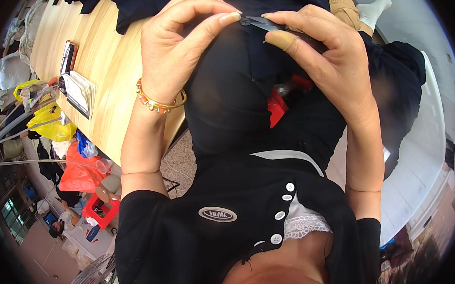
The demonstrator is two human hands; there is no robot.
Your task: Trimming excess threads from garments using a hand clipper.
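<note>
Button (245,21), small and dark, sits near the top of the view among the fingertips, against dark cloth (268,62) over the lap. The left hand (184,40) has thumb and forefinger brought together at the button's left edge; whether they have caught cloth too, I cannot tell. The right hand (324,51) curls around what look like small snips (263,23), thumb and forefinger parted on either side, handle mostly hidden. The right thumb wears a tan covering (281,39).

The pointed end lies right beside the button and close to the left fingertips, so a slip there could prick a finger. Dark tool over dark cloth makes the point hard to follow; pressing too deep might nick the weave or cut thread that ought to stay. A loose pinch could let the button twist away or drop out of sight into the folds. The covered thumb may feel the grip less surely.

Further out, a gold and red bangle (152,105) circles the left wrist and could snag if it met loose thread. Beyond it, more dark fabric (129,3) lies across the wooden table (116,46); its weight might tug the work aside.
</note>
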